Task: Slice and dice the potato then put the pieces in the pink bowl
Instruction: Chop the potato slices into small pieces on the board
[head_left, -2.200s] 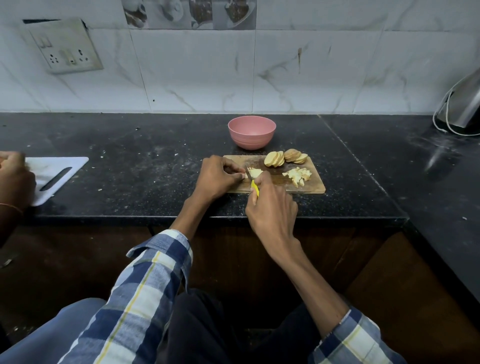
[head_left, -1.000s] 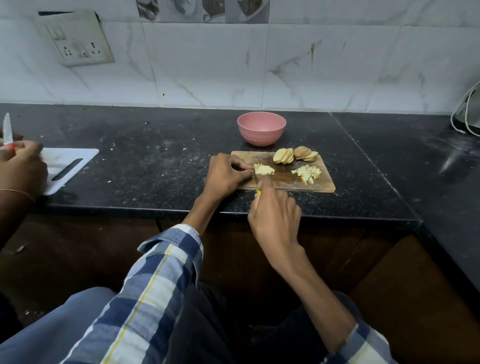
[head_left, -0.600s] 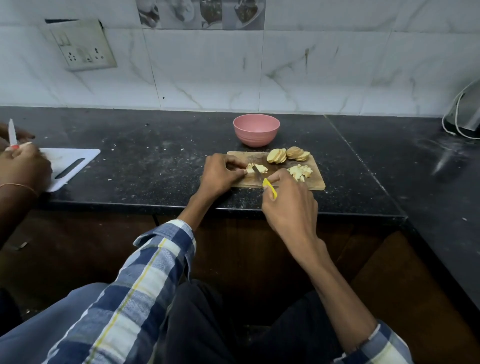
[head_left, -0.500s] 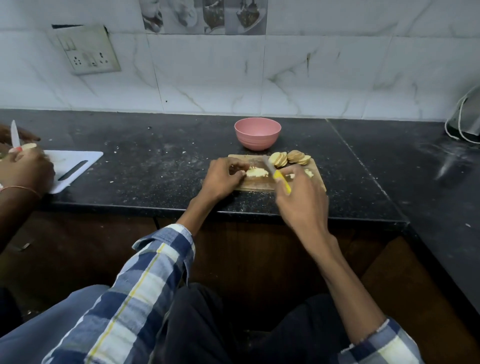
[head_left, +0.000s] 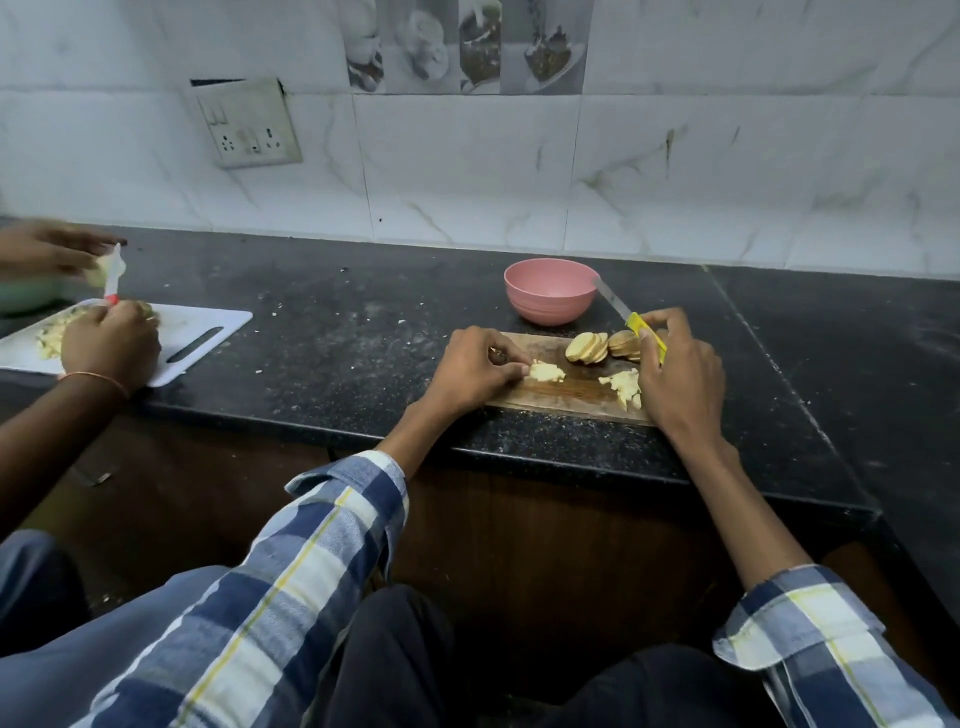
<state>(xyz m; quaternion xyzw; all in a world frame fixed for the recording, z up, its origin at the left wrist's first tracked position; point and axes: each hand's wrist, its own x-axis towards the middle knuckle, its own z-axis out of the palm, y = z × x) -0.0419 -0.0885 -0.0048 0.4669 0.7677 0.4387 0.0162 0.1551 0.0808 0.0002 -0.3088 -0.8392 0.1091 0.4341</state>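
Your right hand (head_left: 680, 364) is curled round the yellow-handled knife (head_left: 631, 325), its blade raised and pointing away towards the pink bowl (head_left: 549, 299), while your left hand (head_left: 475, 371) pinches a small heap of diced potato (head_left: 544, 372) at its fingertips on the wooden board (head_left: 571, 387). The uncut slices (head_left: 602, 346) lie just left of your knife grip, another diced pile (head_left: 623, 385) just below it. Draw one slice to the board's middle, lay it flat and tuck your fingertips before cutting.

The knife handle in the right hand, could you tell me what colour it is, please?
Yellow; the knife handle shows in the head view, gripped by the right hand.
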